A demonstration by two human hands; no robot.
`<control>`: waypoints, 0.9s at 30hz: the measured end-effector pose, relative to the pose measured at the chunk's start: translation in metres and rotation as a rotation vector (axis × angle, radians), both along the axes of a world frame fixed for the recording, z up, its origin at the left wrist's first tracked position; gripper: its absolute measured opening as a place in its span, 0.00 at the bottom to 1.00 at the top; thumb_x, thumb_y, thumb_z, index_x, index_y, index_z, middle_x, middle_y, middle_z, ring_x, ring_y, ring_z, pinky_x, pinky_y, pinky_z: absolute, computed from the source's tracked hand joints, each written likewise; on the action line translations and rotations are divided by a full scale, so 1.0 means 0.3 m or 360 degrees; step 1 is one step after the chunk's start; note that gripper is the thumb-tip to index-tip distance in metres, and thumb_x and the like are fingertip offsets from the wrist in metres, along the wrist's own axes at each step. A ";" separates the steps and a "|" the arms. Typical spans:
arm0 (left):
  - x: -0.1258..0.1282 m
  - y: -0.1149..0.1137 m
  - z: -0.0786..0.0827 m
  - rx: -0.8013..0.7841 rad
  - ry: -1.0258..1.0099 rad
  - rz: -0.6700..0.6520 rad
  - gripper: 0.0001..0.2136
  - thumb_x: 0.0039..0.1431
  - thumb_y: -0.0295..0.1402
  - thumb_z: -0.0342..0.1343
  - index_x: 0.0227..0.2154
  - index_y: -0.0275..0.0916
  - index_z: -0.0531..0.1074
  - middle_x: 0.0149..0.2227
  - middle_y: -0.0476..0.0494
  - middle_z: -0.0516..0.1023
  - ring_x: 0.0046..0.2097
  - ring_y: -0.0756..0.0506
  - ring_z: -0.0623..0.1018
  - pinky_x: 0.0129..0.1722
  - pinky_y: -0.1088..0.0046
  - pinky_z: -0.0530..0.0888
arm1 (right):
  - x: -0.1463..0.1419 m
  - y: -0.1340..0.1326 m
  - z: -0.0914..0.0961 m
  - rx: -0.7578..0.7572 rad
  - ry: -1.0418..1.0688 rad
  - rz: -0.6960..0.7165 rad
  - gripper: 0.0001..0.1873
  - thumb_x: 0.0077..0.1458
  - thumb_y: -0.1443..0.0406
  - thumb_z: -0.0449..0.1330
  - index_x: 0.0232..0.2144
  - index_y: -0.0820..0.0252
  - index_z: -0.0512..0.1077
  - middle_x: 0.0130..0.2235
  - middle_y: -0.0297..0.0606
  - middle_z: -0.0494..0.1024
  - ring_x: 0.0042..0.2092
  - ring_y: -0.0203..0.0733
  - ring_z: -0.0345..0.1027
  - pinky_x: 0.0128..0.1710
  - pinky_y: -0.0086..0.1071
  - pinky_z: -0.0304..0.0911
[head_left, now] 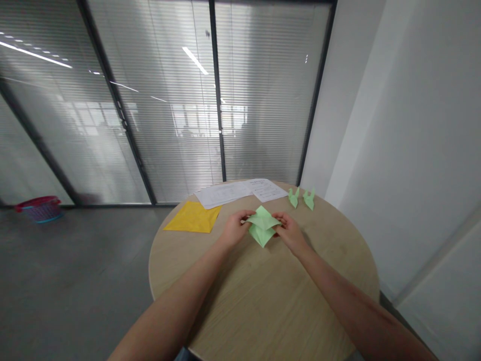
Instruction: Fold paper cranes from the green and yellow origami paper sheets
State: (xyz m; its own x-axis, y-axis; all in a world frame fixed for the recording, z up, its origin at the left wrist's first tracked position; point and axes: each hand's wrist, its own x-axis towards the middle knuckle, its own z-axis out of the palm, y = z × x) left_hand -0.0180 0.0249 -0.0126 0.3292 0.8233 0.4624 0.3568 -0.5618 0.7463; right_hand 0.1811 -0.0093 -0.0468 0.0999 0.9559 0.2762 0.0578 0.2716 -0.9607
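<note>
sitting on the floor at far l, well apart from the table, is a red + blue basket (39,209); a glass partition (180,100) w/ blinds runs along the back. next, on the round wood table (270,306), a flat yellow sheet (192,218) lies near the l edge, & white printed sheets (229,193) seem to lap over its far corner.

then the l hand (236,226): thumb + fingers clamped on the l side corner of the green paper (263,223). that paper is mid-table btwn both hands, just on the near side of the white sheets: folded, w/ a wide flap across the middle & a pt facing the person. can't tell if its lower tip touches the tabletop.

handling: prob v. light & thin, stiffer along creases, soft on flat panels, dry so not slippery. pts likely crush or tear easily, & a stray crease would stay. best hold = gentle pinch at the side corners, w/ the middle flap left free.

r hand (288,230) pinches the r side corner, fingers curled partly underneath; exact fingertip contact too small to tell. farther r, two small green folded pieces (309,199) w/ raised pts sit side by side, apart, near the table's far edge. white wall (417,125) at far r.
</note>
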 end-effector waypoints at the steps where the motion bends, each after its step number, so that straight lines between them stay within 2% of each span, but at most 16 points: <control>1: 0.000 0.001 -0.001 0.0017 0.0005 0.0017 0.17 0.51 0.21 0.52 0.43 0.37 0.76 0.44 0.43 0.80 0.43 0.46 0.78 0.42 0.72 0.75 | -0.001 0.001 0.000 -0.0010 -0.0007 -0.0007 0.18 0.45 0.61 0.61 0.40 0.56 0.68 0.39 0.39 0.76 0.36 0.42 0.71 0.27 0.30 0.66; 3: 0.000 0.002 -0.002 0.0048 0.0026 0.0035 0.14 0.53 0.24 0.52 0.42 0.37 0.77 0.43 0.43 0.81 0.42 0.46 0.78 0.41 0.72 0.74 | -0.003 0.003 -0.002 -0.0016 0.0002 -0.0023 0.19 0.44 0.60 0.63 0.40 0.56 0.67 0.40 0.40 0.75 0.37 0.43 0.71 0.27 0.30 0.66; 6: 0.001 0.000 -0.002 0.0078 0.0084 -0.0005 0.12 0.55 0.26 0.52 0.40 0.38 0.77 0.40 0.44 0.81 0.41 0.46 0.78 0.40 0.72 0.74 | -0.003 0.007 -0.010 0.0075 -0.0021 -0.0029 0.20 0.44 0.58 0.64 0.40 0.57 0.67 0.42 0.41 0.75 0.39 0.43 0.71 0.33 0.32 0.67; 11: 0.005 -0.012 0.002 0.0024 0.0100 -0.0115 0.11 0.56 0.31 0.53 0.39 0.37 0.77 0.39 0.43 0.80 0.39 0.46 0.77 0.38 0.73 0.73 | 0.006 0.012 -0.020 0.0219 -0.0254 -0.0086 0.16 0.48 0.57 0.61 0.37 0.59 0.70 0.38 0.39 0.76 0.40 0.44 0.70 0.41 0.36 0.65; 14: 0.004 -0.022 0.004 -0.0055 0.0046 -0.0272 0.14 0.58 0.40 0.53 0.41 0.37 0.77 0.40 0.42 0.80 0.39 0.45 0.77 0.38 0.72 0.72 | 0.012 0.012 -0.019 0.0228 -0.0346 -0.0154 0.15 0.50 0.56 0.59 0.36 0.60 0.71 0.37 0.39 0.77 0.39 0.45 0.70 0.41 0.36 0.64; 18: 0.002 -0.035 0.001 -0.0304 -0.0101 -0.0410 0.21 0.63 0.45 0.43 0.42 0.37 0.76 0.39 0.43 0.79 0.40 0.45 0.76 0.39 0.72 0.71 | 0.017 0.012 -0.017 0.0173 -0.0347 -0.0214 0.17 0.51 0.55 0.59 0.39 0.59 0.72 0.39 0.41 0.78 0.40 0.47 0.71 0.41 0.38 0.65; 20: 0.003 -0.039 0.000 -0.0471 -0.0150 -0.0434 0.23 0.64 0.45 0.40 0.43 0.37 0.76 0.39 0.43 0.79 0.39 0.46 0.75 0.37 0.72 0.70 | 0.018 0.011 -0.017 0.0172 -0.0344 -0.0234 0.18 0.52 0.55 0.59 0.40 0.60 0.72 0.40 0.41 0.78 0.41 0.47 0.71 0.43 0.38 0.65; 22: 0.006 -0.041 -0.001 -0.0558 -0.0181 -0.0462 0.21 0.63 0.43 0.42 0.43 0.36 0.76 0.40 0.43 0.79 0.38 0.45 0.75 0.36 0.72 0.70 | 0.018 0.008 -0.015 0.0172 -0.0342 -0.0243 0.18 0.52 0.54 0.59 0.41 0.60 0.72 0.40 0.41 0.78 0.42 0.48 0.71 0.43 0.39 0.64; 27: 0.015 -0.036 0.004 -0.0475 -0.0185 -0.0515 0.15 0.56 0.35 0.52 0.44 0.37 0.76 0.43 0.44 0.79 0.43 0.45 0.76 0.44 0.70 0.71 | 0.016 -0.004 -0.007 0.0164 -0.0390 -0.0224 0.17 0.52 0.54 0.58 0.39 0.59 0.72 0.39 0.40 0.78 0.40 0.48 0.71 0.41 0.38 0.64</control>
